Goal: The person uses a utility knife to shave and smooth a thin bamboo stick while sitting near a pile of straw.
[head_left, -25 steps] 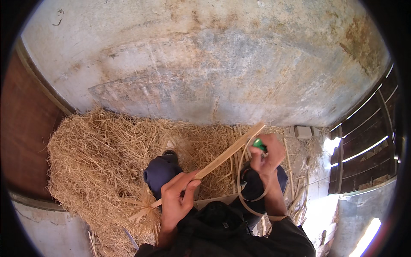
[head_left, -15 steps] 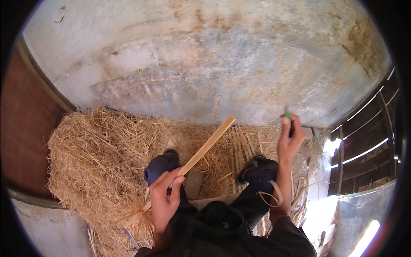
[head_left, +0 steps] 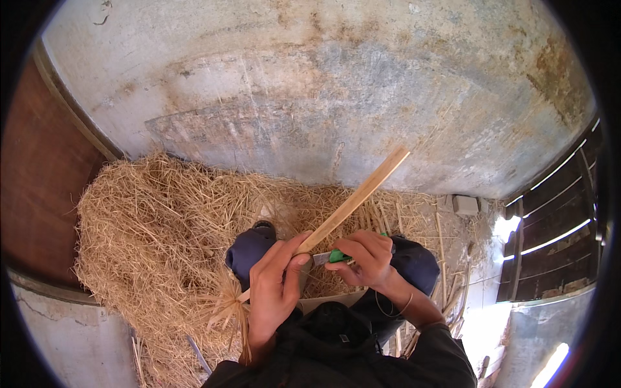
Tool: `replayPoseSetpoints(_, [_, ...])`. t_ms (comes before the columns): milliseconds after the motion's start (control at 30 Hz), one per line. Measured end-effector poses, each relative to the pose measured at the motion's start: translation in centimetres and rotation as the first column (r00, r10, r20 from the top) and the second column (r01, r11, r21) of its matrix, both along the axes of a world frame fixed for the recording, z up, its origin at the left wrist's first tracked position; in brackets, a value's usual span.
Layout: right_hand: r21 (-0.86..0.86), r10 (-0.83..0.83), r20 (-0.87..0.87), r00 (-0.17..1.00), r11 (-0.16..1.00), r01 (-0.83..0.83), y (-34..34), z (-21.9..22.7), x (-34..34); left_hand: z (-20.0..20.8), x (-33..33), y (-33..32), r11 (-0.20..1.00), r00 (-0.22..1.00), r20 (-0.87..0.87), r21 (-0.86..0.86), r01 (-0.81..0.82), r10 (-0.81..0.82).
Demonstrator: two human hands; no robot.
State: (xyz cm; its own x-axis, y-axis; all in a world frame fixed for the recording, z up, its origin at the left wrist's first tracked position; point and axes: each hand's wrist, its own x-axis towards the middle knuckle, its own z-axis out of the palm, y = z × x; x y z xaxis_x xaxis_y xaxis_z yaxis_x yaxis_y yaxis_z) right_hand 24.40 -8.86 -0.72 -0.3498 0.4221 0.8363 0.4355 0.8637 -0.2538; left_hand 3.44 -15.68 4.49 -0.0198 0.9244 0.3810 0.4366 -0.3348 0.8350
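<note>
My left hand is closed around a flat, pale bamboo strip, which slants up and away to the right. Below that hand, a bundle of thin frayed fibres fans out; whether it joins the strip is hidden by my fingers. My right hand grips a green-handled knife. Its short metal blade is beside the strip, close to my left thumb; I cannot tell if it touches. A thin pale loop hangs at my right forearm.
Loose straw is heaped on the left and spreads between my knees. Thin sticks lie on the floor to the right. A stained wall rises ahead, with a grey block at its foot. Dark slatted boards stand at far right.
My right hand has come down and left with the knife, from out at the right to beside the strip. The strip's far end has shifted up and right.
</note>
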Motion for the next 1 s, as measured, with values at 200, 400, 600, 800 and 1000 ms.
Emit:
replayPoseSetpoints(200, [0.080, 0.052, -0.073, 0.996, 0.996, -0.047, -0.3, 1.0, 0.7, 1.4, 0.1, 0.6, 0.982, 0.993, 0.064, 0.155, -0.110, 0.102])
replayPoseSetpoints(400, [-0.027, -0.081, -0.198, 0.977, 0.997, 0.077, 0.8, 1.1, 1.9, 1.7, -0.9, 0.7, 0.961, 0.980, 0.093, 0.197, -0.192, 0.176])
replayPoseSetpoints(600, [0.084, 0.023, -0.052, 0.998, 0.996, -0.019, 0.2, 1.9, 1.3, 2.7, 0.4, -0.2, 0.998, 0.997, 0.050, 0.034, 0.054, -0.056])
replayPoseSetpoints(800, [0.108, -0.060, -0.069, 0.996, 0.992, 0.067, -0.2, 2.1, 1.6, 3.4, 1.5, -0.7, 0.976, 0.976, 0.027, -0.003, 0.217, -0.217])
replayPoseSetpoints(1000, [0.174, -0.045, -0.097, 0.994, 0.983, 0.062, -0.4, 3.1, 1.9, 3.2, 2.6, -0.8, 0.975, 0.972, 0.071, 0.025, 0.221, -0.223])
